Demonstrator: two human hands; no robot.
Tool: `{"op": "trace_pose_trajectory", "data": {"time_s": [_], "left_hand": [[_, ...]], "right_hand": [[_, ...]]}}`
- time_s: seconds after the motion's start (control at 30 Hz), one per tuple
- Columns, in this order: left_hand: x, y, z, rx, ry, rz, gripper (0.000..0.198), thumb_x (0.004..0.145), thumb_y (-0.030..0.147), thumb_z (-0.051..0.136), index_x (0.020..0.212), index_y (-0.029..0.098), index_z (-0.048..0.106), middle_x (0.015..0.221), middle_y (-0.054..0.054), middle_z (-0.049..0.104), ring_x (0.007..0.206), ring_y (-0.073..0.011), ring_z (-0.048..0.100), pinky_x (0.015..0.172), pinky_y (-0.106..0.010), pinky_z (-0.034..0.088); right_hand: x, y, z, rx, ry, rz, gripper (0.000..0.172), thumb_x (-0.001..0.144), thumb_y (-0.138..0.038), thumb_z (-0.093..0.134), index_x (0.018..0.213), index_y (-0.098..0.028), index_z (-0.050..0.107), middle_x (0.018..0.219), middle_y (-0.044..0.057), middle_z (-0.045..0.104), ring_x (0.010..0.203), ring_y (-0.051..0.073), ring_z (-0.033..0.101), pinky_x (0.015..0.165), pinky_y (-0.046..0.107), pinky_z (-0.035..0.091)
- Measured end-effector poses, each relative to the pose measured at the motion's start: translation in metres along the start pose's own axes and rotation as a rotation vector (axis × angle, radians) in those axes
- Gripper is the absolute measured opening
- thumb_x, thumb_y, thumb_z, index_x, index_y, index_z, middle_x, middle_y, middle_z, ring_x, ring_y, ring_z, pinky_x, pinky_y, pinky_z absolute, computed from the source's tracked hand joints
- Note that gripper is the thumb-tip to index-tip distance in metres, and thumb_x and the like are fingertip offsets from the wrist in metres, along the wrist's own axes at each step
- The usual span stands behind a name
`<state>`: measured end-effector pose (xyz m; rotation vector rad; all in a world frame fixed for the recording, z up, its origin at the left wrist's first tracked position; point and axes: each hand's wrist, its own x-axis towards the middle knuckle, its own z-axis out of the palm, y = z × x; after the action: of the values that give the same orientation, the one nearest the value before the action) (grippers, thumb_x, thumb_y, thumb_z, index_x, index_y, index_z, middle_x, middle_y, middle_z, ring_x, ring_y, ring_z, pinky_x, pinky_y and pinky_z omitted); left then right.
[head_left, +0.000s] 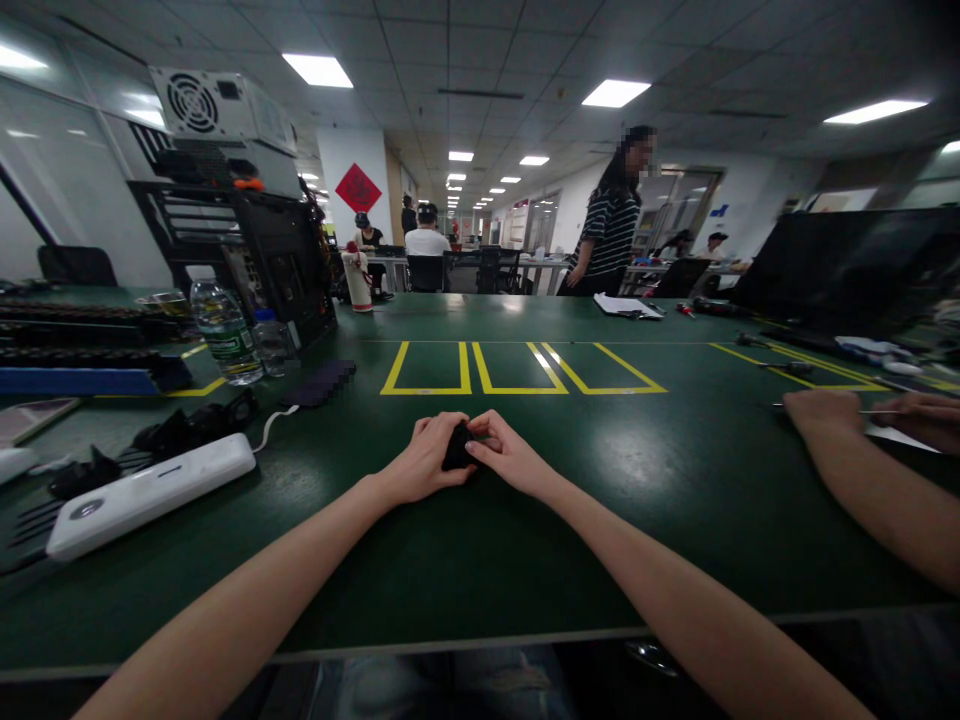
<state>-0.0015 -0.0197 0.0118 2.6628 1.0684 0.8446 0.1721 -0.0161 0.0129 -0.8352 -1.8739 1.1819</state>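
Note:
A small black object [457,448] is between my two hands, low over the green table; its kind cannot be made out. My left hand [424,462] curls round its left side, with thumb and fingers closed on it. From the right, my right hand [510,455] pinches at its edge with thumb and fingertips. Much of the object is hidden by my fingers. Just beyond my hands, yellow tape outlines [517,391] mark the green table [570,540].
At left lie a white power strip [154,495], black cables [195,425], a water bottle [223,330] and an open computer case [281,265]. A co-worker's hands [825,412] hold a thin tool at right. A clipboard [628,306] lies at the back, near a standing person [609,225].

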Motion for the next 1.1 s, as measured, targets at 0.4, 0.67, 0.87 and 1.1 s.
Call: {"op": "trace_pose_trajectory", "data": {"time_s": [0.4, 0.67, 0.87, 1.1], "left_hand": [[-0.0007, 0.0005, -0.0008, -0.003, 0.003, 0.001, 0.052, 0.071, 0.028, 0.055, 0.115, 0.022, 0.029, 0.107, -0.006, 0.045, 0.101, -0.0218, 0.045, 0.092, -0.041, 0.027], [-0.0002, -0.0015, 0.0021, 0.016, 0.024, 0.004, 0.054, 0.069, 0.03, 0.057, 0.115, 0.022, 0.029, 0.108, -0.007, 0.045, 0.103, -0.0223, 0.044, 0.092, -0.041, 0.027], [-0.0001, -0.0015, 0.002, 0.004, 0.015, -0.003, 0.055, 0.07, 0.031, 0.057, 0.116, 0.023, 0.028, 0.108, -0.006, 0.046, 0.102, -0.0225, 0.044, 0.092, -0.041, 0.027], [-0.0011, -0.0002, -0.0004, 0.004, 0.003, -0.002, 0.052, 0.071, 0.029, 0.055, 0.116, 0.021, 0.029, 0.108, -0.007, 0.045, 0.101, -0.0218, 0.044, 0.092, -0.041, 0.027]], "right_hand": [[-0.0015, 0.0009, -0.0027, 0.039, -0.068, 0.001, 0.028, 0.072, -0.026, 0.056, 0.096, -0.021, 0.042, 0.101, 0.002, 0.047, 0.097, 0.016, 0.05, 0.084, 0.035, 0.043], [0.0024, 0.005, -0.0001, 0.027, -0.007, -0.031, 0.017, 0.076, -0.027, 0.051, 0.09, -0.02, 0.044, 0.091, 0.001, 0.049, 0.094, 0.015, 0.05, 0.083, 0.034, 0.043], [0.0021, 0.0045, -0.0014, -0.014, -0.028, 0.053, 0.026, 0.077, -0.029, 0.049, 0.101, -0.019, 0.043, 0.099, 0.005, 0.05, 0.092, 0.016, 0.052, 0.08, 0.036, 0.045], [-0.002, -0.0015, -0.0027, 0.052, -0.084, 0.011, 0.029, 0.072, -0.024, 0.056, 0.096, -0.021, 0.042, 0.101, 0.002, 0.047, 0.097, 0.016, 0.05, 0.082, 0.036, 0.045]]}}
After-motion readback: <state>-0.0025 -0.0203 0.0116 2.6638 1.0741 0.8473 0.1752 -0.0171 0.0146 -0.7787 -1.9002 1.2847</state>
